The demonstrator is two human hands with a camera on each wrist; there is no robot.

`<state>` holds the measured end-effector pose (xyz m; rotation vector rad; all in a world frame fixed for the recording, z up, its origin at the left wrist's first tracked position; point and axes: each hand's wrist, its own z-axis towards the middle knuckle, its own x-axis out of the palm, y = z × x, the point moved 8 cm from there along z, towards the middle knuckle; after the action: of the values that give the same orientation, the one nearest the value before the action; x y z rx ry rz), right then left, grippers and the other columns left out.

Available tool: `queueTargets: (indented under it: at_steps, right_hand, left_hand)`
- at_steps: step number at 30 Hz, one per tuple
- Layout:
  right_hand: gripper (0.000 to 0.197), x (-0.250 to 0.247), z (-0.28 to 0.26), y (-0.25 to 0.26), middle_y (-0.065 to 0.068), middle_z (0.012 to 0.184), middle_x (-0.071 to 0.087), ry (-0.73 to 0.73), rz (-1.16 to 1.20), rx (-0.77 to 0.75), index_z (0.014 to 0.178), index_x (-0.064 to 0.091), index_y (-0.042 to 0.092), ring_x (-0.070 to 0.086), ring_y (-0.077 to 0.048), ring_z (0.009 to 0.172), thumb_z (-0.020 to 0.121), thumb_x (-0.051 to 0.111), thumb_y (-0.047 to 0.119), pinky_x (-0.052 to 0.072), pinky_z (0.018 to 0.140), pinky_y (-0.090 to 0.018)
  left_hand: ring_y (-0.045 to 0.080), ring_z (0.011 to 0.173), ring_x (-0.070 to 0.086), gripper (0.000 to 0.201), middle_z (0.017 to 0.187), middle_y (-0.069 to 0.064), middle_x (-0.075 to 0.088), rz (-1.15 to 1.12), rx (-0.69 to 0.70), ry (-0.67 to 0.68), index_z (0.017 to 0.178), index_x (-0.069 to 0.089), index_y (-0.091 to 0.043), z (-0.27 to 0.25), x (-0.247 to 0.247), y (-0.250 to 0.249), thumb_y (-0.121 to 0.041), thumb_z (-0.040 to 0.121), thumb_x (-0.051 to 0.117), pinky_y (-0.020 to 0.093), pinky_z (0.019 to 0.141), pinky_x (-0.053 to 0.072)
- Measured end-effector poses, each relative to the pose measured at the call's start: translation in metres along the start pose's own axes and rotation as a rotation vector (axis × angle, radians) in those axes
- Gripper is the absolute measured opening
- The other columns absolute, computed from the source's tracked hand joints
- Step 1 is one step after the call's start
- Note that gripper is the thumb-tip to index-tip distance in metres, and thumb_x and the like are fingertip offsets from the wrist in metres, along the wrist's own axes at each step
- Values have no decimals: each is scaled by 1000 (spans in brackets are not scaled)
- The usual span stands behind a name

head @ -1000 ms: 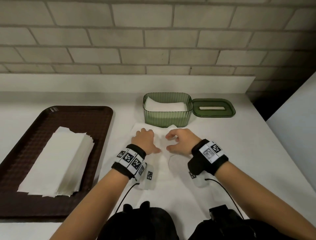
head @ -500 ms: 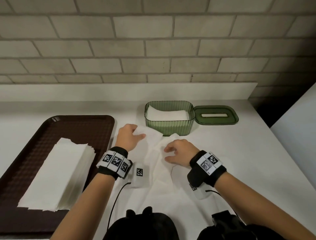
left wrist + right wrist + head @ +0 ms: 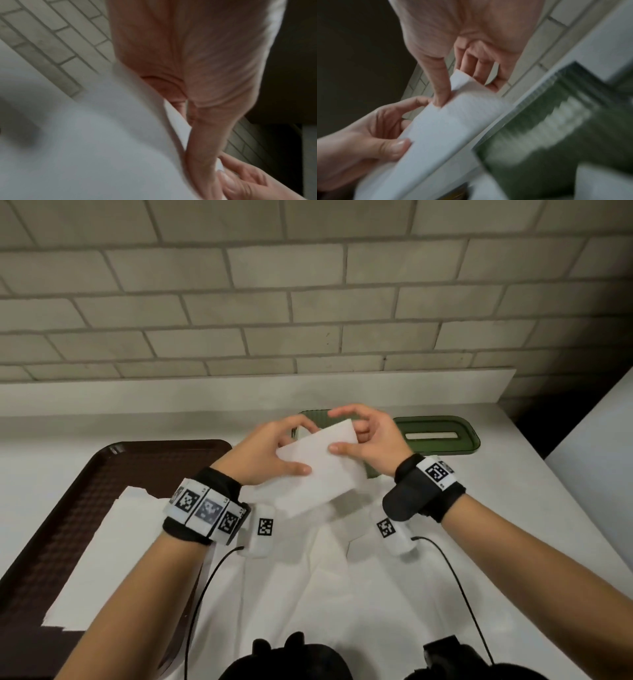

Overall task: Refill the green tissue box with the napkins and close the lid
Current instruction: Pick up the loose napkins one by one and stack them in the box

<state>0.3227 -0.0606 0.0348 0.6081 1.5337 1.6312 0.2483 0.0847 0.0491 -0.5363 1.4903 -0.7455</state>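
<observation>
A folded white napkin [image 3: 318, 470] is held up in the air in front of the green tissue box [image 3: 310, 415], which is mostly hidden behind it and my hands. My left hand [image 3: 294, 448] grips the napkin's left end, thumb on top. My right hand [image 3: 342, 431] pinches the far right corner between thumb and fingers. The right wrist view shows the napkin [image 3: 445, 128] beside the open green box [image 3: 556, 128] with white napkins inside. In the left wrist view the napkin [image 3: 85, 135] fills the frame. The green lid [image 3: 442, 436] lies flat, right of the box.
A brown tray [image 3: 102, 474] on the left carries a stack of white napkins [image 3: 113, 559]. A loose white sheet [image 3: 325, 577] lies spread on the counter under my wrists. A brick wall and a low ledge run behind the box. The counter ends at the right.
Both hands have risen off the counter with a folded napkin and moved it back toward the green box. Earlier they worked the white sheet flat on the counter.
</observation>
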Motion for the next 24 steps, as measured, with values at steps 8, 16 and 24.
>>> queueTargets:
  at_steps: [8,16,24]
  right_hand:
    - [46,-83,60,25,4,60,41,-356,-302,-143,100,42,21,40,-7,48,74,75,3,40,52,-22]
    - [45,-80,78,-31,-12,81,62,-231,-690,67,97,45,16,54,-24,63,70,80,9,45,57,-26]
    - [40,-61,71,-58,-16,86,65,-62,-783,134,101,49,17,63,-31,71,73,78,12,57,70,-42]
  left_hand:
    - [18,69,67,43,86,13,69,-211,-101,-627,101,48,-17,60,-74,21,-9,73,80,27,58,55]
    - [22,73,53,22,79,7,56,307,-218,-271,80,61,-9,110,-13,45,-17,75,81,28,70,46]
    - [33,103,57,35,119,19,53,517,-327,-28,111,61,2,117,16,51,-13,82,75,35,88,49]
